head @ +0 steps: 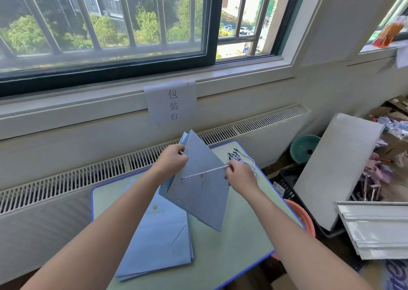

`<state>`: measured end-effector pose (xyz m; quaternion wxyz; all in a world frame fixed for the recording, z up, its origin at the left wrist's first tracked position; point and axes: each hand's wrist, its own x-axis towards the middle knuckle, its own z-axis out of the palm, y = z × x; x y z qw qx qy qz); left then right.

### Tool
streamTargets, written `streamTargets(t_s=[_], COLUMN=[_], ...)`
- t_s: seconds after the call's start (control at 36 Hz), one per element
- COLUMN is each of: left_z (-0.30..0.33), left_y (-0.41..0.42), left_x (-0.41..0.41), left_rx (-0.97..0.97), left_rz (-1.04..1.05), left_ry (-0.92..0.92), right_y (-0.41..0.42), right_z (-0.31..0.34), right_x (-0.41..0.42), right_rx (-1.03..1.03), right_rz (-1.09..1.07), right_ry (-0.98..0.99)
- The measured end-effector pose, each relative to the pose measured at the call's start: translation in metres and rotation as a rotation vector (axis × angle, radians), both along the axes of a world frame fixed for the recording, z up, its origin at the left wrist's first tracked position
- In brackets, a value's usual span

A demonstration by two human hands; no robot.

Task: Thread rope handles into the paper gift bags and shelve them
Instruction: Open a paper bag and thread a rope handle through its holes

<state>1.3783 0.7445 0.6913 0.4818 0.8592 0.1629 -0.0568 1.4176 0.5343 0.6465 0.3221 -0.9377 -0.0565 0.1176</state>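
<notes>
A small pale-green counter with a blue edge is being lit by daylight from a barred window, with a radiator grille running behind it. Above the counter, a blue paper gift bag is being held tilted in the air. Its upper edge is being pinched by the curled fingers of the left hand. A white twisted rope handle is being pinched by the fingers of the right hand and is being stretched taut across the bag's face toward the left hand. Just beyond the right hand, a bundle of loose rope handles is lying on the counter. Below the left hand, a flat stack of blue bags with a gold crown print is resting on the counter. Above both hands, a paper sign is hanging from the sill.
</notes>
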Motion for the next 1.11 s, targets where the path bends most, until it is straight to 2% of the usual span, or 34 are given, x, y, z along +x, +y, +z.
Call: streamTargets(t_s=[0.08, 0.19, 0.25, 0.39, 0.58, 0.83, 1.11], left_z=[0.000, -0.003, -0.005, -0.008, -0.009, -0.009, -0.004], left_y=[0.000, -0.002, -0.002, -0.003, -0.004, -0.011, -0.018], left_x=[-0.003, -0.005, -0.006, -0.009, -0.011, -0.013, -0.018], left_rx=[-0.006, -0.027, -0.024, -0.042, 0.009, -0.047, -0.065], left_rz=[-0.020, -0.048, -0.049, -0.054, -0.060, -0.070, -0.102], left_ry=[0.042, 0.101, 0.112, 0.137, 0.152, 0.146, 0.087], right_y=[-0.004, -0.007, -0.008, -0.012, -0.023, -0.008, 0.029], right_z=[0.000, 0.007, 0.010, 0.020, 0.018, 0.025, 0.033], right_x=[0.004, 0.009, 0.014, 0.025, 0.037, 0.023, 0.000], right_rx=[0.524, 1.116, 1.269, 1.400, 1.340, 1.077, 0.638], right_rz=[-0.181, -0.397, -0.471, -0.624, -0.674, -0.359, -0.028], right_ry=[0.224, 0.376, 0.393, 0.368, 0.304, 0.290, 0.165])
